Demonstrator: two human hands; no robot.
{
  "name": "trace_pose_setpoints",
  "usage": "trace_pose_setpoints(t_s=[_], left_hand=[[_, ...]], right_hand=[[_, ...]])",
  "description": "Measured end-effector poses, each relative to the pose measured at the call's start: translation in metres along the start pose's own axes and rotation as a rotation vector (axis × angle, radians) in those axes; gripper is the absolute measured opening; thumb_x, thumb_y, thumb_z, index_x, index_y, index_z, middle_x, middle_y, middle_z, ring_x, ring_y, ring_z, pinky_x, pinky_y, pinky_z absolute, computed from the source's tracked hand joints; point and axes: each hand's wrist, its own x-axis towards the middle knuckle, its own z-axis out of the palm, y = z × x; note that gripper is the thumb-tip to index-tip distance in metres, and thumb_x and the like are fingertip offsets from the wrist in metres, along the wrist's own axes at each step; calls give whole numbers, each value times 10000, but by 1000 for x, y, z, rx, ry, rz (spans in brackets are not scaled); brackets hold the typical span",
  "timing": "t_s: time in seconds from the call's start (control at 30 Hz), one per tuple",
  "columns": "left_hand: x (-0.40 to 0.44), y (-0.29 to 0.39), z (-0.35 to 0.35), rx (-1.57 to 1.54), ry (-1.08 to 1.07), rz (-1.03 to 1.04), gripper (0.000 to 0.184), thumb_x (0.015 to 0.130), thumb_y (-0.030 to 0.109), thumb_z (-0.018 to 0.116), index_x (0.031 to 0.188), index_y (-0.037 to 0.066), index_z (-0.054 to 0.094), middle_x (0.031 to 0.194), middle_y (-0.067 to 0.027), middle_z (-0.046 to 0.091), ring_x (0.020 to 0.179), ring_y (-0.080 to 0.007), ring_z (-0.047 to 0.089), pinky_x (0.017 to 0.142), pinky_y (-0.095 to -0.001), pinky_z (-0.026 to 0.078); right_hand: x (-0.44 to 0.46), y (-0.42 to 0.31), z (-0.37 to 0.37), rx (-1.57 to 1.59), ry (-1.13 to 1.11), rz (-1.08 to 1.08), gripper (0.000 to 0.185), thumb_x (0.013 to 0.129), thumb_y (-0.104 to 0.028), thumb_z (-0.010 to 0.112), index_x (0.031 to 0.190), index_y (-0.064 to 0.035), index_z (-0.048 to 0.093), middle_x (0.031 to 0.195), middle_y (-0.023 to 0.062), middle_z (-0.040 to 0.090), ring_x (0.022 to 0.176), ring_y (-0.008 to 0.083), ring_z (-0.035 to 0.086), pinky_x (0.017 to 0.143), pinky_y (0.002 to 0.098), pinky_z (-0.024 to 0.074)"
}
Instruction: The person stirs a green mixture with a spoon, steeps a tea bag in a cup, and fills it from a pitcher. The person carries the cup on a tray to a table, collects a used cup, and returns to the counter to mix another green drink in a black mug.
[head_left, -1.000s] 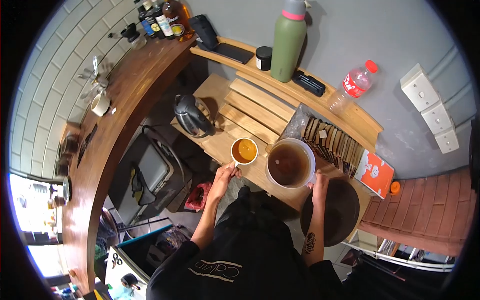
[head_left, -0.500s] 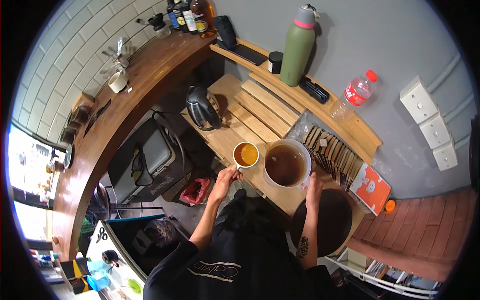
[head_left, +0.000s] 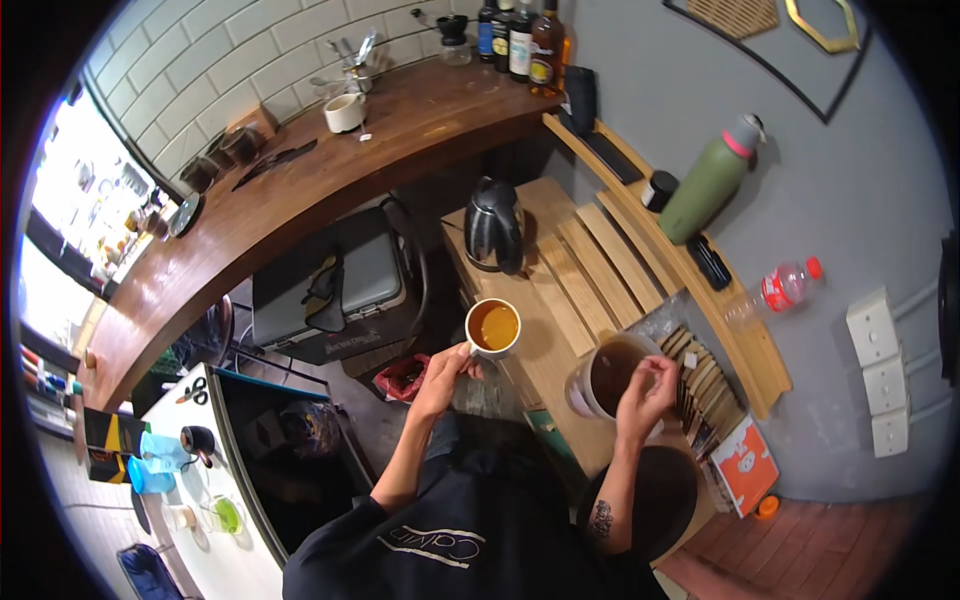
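My left hand (head_left: 446, 381) is closed on the handle of a white mug (head_left: 493, 328) with amber liquid in it, held out over the floor beside the bench. A translucent pitcher (head_left: 585, 393) with dark brown liquid stands on the wooden bench (head_left: 545, 345). My right hand (head_left: 645, 397) is over the pitcher's near right rim and hides part of it. Its fingers are curled in, and nothing shows between them; whether they touch the rim is unclear.
A black kettle (head_left: 495, 228) stands at the bench's far end. Right of the pitcher are a row of thin upright pieces (head_left: 705, 375) and a round dark seat (head_left: 645, 505). A green bottle (head_left: 708, 185) and a plastic bottle (head_left: 785, 288) rest on the wall ledge. A curved wooden counter (head_left: 290, 190) runs along the left.
The pitcher has gone from my right hand's hold to standing on the bench, and that hand now hovers over its rim. My left hand still holds the mug. The view has turned left.
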Motion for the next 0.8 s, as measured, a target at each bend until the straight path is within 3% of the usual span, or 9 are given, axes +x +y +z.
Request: trace_pose_setpoints(t_s=[0.07, 0.1, 0.13, 0.27, 0.33, 0.47, 0.5, 0.67, 0.8], left_hand=[[-3, 14, -19, 8, 71, 28, 392, 1046, 306, 412, 763, 42, 477, 718, -2, 434, 740, -129, 512, 711, -291, 431], [-7, 39, -21, 26, 130, -66, 391, 1045, 298, 417, 744, 52, 456, 717, -3, 431, 724, -131, 509, 698, -288, 436], [-7, 47, -33, 23, 145, -51, 391, 1045, 298, 417, 744, 52, 456, 717, -3, 431, 724, -131, 509, 698, -288, 436], [-1, 78, -88, 50, 237, 50, 382, 1045, 297, 416, 779, 36, 501, 708, 2, 444, 704, -120, 512, 666, -271, 438], [1, 98, -119, 106, 272, 41, 390, 1046, 303, 415, 788, 28, 515, 704, 0, 461, 715, -114, 524, 668, -264, 435], [16, 135, -177, 169, 289, 134, 390, 1039, 291, 422, 784, 13, 519, 707, -1, 486, 723, -109, 534, 683, -266, 422], [19, 150, -184, 192, 337, 117, 382, 1035, 283, 425, 792, 5, 523, 708, 0, 485, 719, -107, 529, 691, -263, 409], [44, 186, -233, 198, 382, 172, 387, 1031, 293, 413, 772, 24, 514, 717, -10, 468, 718, -125, 530, 695, -277, 419], [68, 202, -257, 174, 446, 202, 406, 1031, 324, 404, 764, 40, 516, 713, -6, 452, 713, -133, 526, 687, -284, 426]], right_hand=[[-2, -19, 27, -68, -135, -72, 58, 914, -45, 570, 947, 2, 564, 869, 57, 570, 786, 132, 527, 688, 264, 412], [-6, -19, 47, 99, -190, -75, 63, 930, -55, 563, 949, 6, 561, 853, 52, 562, 774, 126, 520, 681, 261, 412], [-6, -35, 63, 88, -241, -26, 62, 861, -3, 574, 921, 14, 571, 812, 118, 595, 752, 233, 584, 721, 349, 461], [-9, -53, 148, 206, -381, -63, 93, 878, -19, 582, 964, 14, 591, 837, 107, 621, 777, 215, 615, 740, 323, 484], [-4, -73, 193, 234, -560, -62, 107, 932, -45, 566, 1006, 22, 604, 910, 79, 627, 828, 154, 598, 769, 277, 482], [17, -97, 303, 341, -738, -154, 207, 931, -52, 581, 1120, 20, 621, 1003, 102, 663, 894, 144, 630, 792, 270, 501], [24, -106, 332, 371, -752, -144, 261, 896, -52, 605, 1148, 16, 613, 985, 147, 671, 893, 225, 659, 785, 318, 522], [72, -148, 472, 429, -824, -154, 302, 912, -100, 618, 1191, 12, 598, 1076, 164, 680, 975, 226, 663, 827, 327, 524], [112, -154, 597, 420, -701, -225, 414, 880, -149, 670, 1227, 43, 554, 1086, 207, 670, 992, 270, 663, 852, 367, 524]])
